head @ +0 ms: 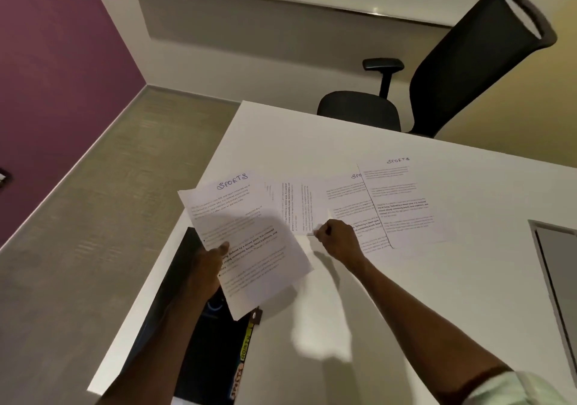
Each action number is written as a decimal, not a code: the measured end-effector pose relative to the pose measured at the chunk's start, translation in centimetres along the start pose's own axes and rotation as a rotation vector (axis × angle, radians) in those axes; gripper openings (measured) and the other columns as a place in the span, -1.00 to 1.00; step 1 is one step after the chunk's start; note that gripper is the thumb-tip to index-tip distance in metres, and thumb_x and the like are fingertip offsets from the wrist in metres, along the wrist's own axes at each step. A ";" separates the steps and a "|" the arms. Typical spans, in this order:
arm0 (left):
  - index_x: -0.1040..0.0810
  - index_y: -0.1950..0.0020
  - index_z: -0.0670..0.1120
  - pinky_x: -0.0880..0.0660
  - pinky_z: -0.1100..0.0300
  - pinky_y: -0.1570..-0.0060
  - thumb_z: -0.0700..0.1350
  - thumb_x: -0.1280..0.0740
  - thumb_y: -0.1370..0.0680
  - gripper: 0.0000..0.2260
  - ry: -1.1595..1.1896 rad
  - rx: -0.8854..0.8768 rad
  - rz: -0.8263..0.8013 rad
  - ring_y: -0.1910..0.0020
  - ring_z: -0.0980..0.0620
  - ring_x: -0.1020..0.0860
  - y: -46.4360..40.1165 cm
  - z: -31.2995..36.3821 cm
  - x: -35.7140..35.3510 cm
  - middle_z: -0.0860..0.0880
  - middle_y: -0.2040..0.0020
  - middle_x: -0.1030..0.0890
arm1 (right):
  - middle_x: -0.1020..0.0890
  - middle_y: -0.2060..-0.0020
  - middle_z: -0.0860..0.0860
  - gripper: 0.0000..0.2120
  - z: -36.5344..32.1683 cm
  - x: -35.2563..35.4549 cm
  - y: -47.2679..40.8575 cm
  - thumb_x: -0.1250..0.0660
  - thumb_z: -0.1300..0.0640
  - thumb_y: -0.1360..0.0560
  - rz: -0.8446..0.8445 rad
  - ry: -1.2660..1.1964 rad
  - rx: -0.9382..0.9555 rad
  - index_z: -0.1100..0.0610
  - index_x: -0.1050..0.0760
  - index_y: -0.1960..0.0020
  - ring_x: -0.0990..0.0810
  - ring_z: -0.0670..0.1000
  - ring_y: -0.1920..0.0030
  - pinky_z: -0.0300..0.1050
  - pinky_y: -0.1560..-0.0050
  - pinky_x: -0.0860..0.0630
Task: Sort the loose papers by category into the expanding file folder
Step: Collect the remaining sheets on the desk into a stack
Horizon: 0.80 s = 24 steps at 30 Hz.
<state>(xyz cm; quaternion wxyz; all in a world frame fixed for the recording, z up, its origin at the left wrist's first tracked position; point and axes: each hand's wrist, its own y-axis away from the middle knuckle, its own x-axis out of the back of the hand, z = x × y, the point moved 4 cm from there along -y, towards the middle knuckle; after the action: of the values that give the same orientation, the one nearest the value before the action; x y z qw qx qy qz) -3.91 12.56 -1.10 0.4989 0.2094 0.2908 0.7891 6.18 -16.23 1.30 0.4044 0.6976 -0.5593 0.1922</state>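
Note:
My left hand (208,264) grips a small stack of printed sheets (246,236) headed "SPORTS", lifted above the table's left edge. Under them lies the black expanding file folder (193,326), its coloured tabs showing along the right side. My right hand (335,239) pinches the near edge of a sideways sheet (296,206) lying on the white table (390,311). Two more "SPORTS" sheets lie to the right, one (402,201) overlapping the other (349,208).
A black office chair (443,86) stands behind the table's far edge. A grey panel (559,267) is set in the table at the right. Floor lies off the table's left edge, with a purple wall beyond.

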 end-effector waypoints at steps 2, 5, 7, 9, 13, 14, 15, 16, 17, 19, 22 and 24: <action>-0.56 -0.21 -0.06 -0.59 -0.24 -0.04 -0.16 -0.34 -0.60 -0.82 0.048 0.020 0.016 -0.06 -0.21 -0.64 -1.2 0.0 0.8 -0.17 -0.11 -0.65 | -0.60 0.21 0.02 -0.77 -1.1 0.0 -2.4 -0.39 0.06 -0.49 -0.013 0.086 0.030 0.09 -0.42 0.27 -0.58 0.10 0.11 -0.14 0.19 -0.34; -0.56 -0.22 -0.05 -0.56 -0.25 -0.10 -0.19 -0.32 -0.61 -0.80 0.117 0.042 0.025 -0.11 -0.22 -0.62 -3.1 -0.1 1.2 -0.18 -0.16 -0.63 | -0.63 -0.03 0.11 -0.74 -2.5 -0.3 -6.1 -0.43 0.03 -0.46 -0.043 0.224 0.109 0.19 -0.54 -0.03 -0.56 0.13 -0.10 -0.11 0.05 -0.41; -0.55 -0.26 -0.07 -0.54 -0.27 -0.14 -0.21 -0.31 -0.61 -0.77 0.148 0.041 0.013 -0.12 -0.23 -0.61 -4.2 0.0 1.1 -0.18 -0.17 -0.63 | -0.58 -0.12 0.16 -0.59 -3.3 -0.7 -8.4 -0.44 0.01 -0.46 -0.061 0.321 0.162 0.24 -0.50 -0.18 -0.53 0.16 -0.17 -0.06 -0.08 -0.44; -0.52 -0.33 -0.09 -0.52 -0.28 -0.16 -0.22 -0.30 -0.61 -0.72 0.166 0.038 0.005 -0.15 -0.23 -0.61 -4.9 0.1 0.8 -0.18 -0.18 -0.62 | -0.55 -0.12 0.18 -0.53 -3.9 -1.2 -10.5 -0.45 -0.01 -0.45 -0.061 0.382 0.196 0.27 -0.47 -0.21 -0.52 0.19 -0.16 -0.04 -0.09 -0.45; -0.54 -0.31 -0.08 -0.56 -0.23 -0.12 -0.24 -0.31 -0.61 -0.72 0.202 0.049 0.001 -0.14 -0.23 -0.62 -6.4 -0.1 0.4 -0.17 -0.17 -0.64 | -0.46 -0.23 0.20 -0.31 -4.8 -2.8 -13.8 -0.52 -0.06 -0.38 -0.086 0.498 0.244 0.28 -0.35 -0.33 -0.46 0.20 -0.21 0.08 -0.14 -0.50; -0.53 -0.31 -0.08 -0.56 -0.22 -0.11 -0.25 -0.31 -0.60 -0.72 0.208 0.040 -0.008 -0.15 -0.23 -0.62 -6.7 -0.2 0.3 -0.17 -0.17 -0.64 | -0.43 -0.28 0.19 -0.24 -5.0 -3.1 -14.4 -0.54 -0.08 -0.35 -0.093 0.528 0.258 0.28 -0.32 -0.36 -0.44 0.19 -0.24 0.11 -0.16 -0.50; -0.52 -0.32 -0.07 -0.56 -0.22 -0.11 -0.26 -0.30 -0.60 -0.71 0.216 0.033 -0.019 -0.15 -0.21 -0.62 -6.9 -0.2 0.3 -0.16 -0.17 -0.64 | -0.39 -0.32 0.19 -0.18 -5.2 -3.3 -15.0 -0.55 -0.11 -0.32 -0.099 0.562 0.274 0.27 -0.29 -0.38 -0.42 0.19 -0.27 0.13 -0.18 -0.49; -0.51 -0.34 -0.07 -0.56 -0.21 -0.11 -0.26 -0.30 -0.60 -0.69 0.224 0.031 -0.023 -0.15 -0.20 -0.62 -7.1 -0.1 0.2 -0.15 -0.17 -0.64 | -0.36 -0.35 0.18 -0.13 -5.2 -3.5 -15.7 -0.56 -0.13 -0.30 -0.106 0.589 0.287 0.27 -0.26 -0.40 -0.39 0.19 -0.30 0.13 -0.19 -0.48; -0.50 -0.34 -0.07 -0.57 -0.20 -0.10 -0.27 -0.29 -0.61 -0.69 0.234 0.028 -0.027 -0.14 -0.19 -0.62 -7.2 -0.1 0.2 -0.15 -0.17 -0.64 | -0.35 -0.36 0.17 -0.09 -5.4 -3.6 -16.2 -0.57 -0.15 -0.28 -0.112 0.609 0.294 0.27 -0.25 -0.40 -0.38 0.19 -0.32 0.13 -0.21 -0.46; -0.51 -0.33 -0.05 -0.58 -0.16 -0.06 -0.27 -0.28 -0.61 -0.70 0.243 0.029 -0.027 -0.13 -0.17 -0.62 -7.5 -0.2 0.2 -0.14 -0.16 -0.64 | -0.36 -0.33 0.15 -0.04 -5.5 -3.7 -17.1 -0.58 -0.18 -0.22 -0.119 0.643 0.311 0.26 -0.24 -0.40 -0.37 0.18 -0.32 0.11 -0.20 -0.44; -0.51 -0.32 -0.04 -0.59 -0.12 0.00 -0.27 -0.29 -0.61 -0.69 0.257 0.035 -0.021 -0.13 -0.17 -0.63 -8.0 -0.5 0.3 -0.15 -0.17 -0.64 | -0.36 -0.28 0.12 0.02 -5.5 -4.2 -18.2 -0.58 -0.26 -0.16 -0.149 0.719 0.324 0.23 -0.23 -0.38 -0.39 0.16 -0.28 0.10 -0.21 -0.39; -0.51 -0.34 -0.04 -0.60 -0.10 0.02 -0.27 -0.29 -0.61 -0.68 0.275 0.033 -0.023 -0.12 -0.16 -0.63 -8.3 -0.5 0.3 -0.14 -0.18 -0.64 | -0.36 -0.26 0.12 0.03 -5.6 -4.4 -18.8 -0.56 -0.31 -0.14 -0.169 0.776 0.311 0.23 -0.24 -0.37 -0.40 0.15 -0.25 0.10 -0.21 -0.37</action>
<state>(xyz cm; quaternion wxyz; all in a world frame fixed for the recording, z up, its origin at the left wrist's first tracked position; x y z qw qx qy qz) 1.14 15.50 -7.02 0.4598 0.1040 0.3718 0.7997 23.46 -8.24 -5.03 0.4893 0.6696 -0.2710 0.4886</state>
